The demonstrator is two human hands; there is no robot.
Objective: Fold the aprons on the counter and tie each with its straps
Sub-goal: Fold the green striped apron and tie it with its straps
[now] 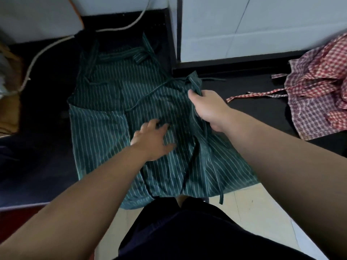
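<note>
Head view: mid-frame, the right hand (208, 109) gripped the green apron (105, 117)'s right edge to fold it; the left hand (152, 141), fingers spread, pinned the cloth flat.

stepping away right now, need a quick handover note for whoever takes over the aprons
Left hand open, pressing flat on the green striped apron.
Right hand grips that apron's right edge, bunched.
The apron lies on the dark counter, hem over the front edge.
Red checked apron lies crumpled to the right.
Done: no fold finished, nothing tied.
Left: fold and tie both.
</note>
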